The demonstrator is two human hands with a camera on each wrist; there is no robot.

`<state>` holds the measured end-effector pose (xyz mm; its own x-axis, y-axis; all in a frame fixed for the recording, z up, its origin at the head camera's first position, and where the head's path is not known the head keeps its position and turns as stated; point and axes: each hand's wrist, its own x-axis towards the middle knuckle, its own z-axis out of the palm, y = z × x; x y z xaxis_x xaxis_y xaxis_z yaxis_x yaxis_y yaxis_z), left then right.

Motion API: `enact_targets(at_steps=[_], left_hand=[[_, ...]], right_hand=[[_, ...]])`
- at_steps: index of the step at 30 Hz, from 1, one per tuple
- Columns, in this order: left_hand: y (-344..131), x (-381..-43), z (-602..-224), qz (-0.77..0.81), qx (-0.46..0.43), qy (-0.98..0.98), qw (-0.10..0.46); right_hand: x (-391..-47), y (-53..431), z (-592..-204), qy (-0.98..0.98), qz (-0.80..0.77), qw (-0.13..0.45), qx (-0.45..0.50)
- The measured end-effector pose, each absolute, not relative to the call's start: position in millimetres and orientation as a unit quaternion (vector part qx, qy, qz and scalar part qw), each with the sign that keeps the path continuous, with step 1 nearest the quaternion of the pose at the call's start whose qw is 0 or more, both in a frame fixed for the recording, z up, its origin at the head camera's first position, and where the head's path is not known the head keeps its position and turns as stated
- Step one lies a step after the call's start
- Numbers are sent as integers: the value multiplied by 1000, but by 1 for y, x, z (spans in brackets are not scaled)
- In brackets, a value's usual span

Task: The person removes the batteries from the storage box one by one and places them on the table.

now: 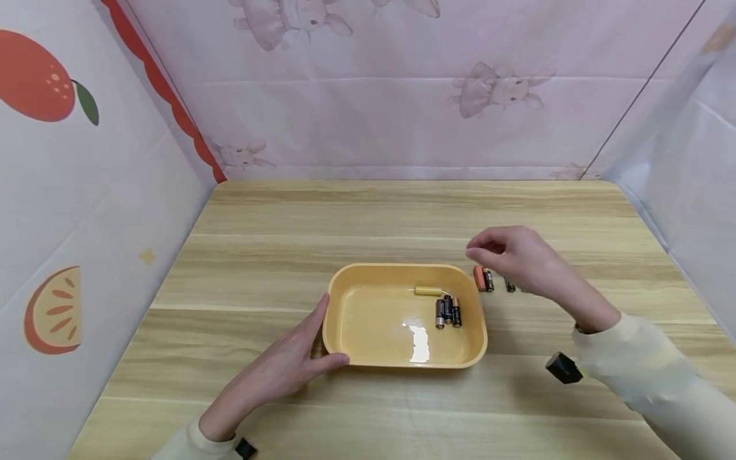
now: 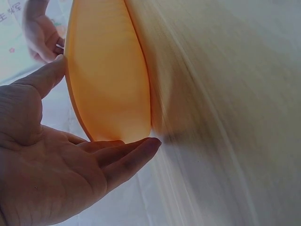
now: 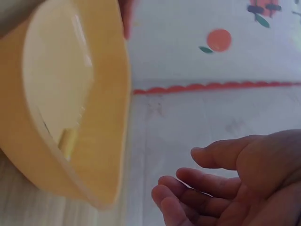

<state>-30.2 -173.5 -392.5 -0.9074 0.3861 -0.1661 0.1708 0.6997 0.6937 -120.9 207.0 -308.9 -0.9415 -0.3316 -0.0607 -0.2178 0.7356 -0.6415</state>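
Observation:
A yellow plastic tub (image 1: 368, 319) stands on the table. My left hand (image 1: 287, 361) holds its left end, the thumb on the near rim and the fingers along the end wall, as the left wrist view also shows. Inside, toward the right, lie several black batteries (image 1: 448, 311) and a yellow battery (image 1: 428, 291). My right hand (image 1: 520, 259) is raised beyond the tub's right end, fingers loosely curled with nothing between them in the right wrist view. Just below it on the table are a red battery (image 1: 480, 278) and black batteries (image 1: 488, 280), partly hidden by the hand.
The wood-grain table (image 1: 241, 268) reaches back to a pink printed cloth (image 1: 368, 115). White printed cloths (image 1: 115, 211) hang at the left and right sides. A black block (image 1: 564, 368) shows by the right sleeve.

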Motion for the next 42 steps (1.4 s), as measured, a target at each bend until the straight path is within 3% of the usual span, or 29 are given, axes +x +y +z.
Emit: enact_targets(at_steps=[11,28,36,42], left_hand=[[-173,-30,-394,355,147,909,161],[-172,-30,-393,353,145,909,165],[-171,-30,-393,352,143,910,164],[-172,-29,-392,351,144,911,163]], right_hand=[[-134,147,-347,925,-212,169,-265],[-131,129,-377,940,-144,173,-256],[-129,131,-390,940,-152,143,-268],[-133,136,-385,923,-210,174,-271]])
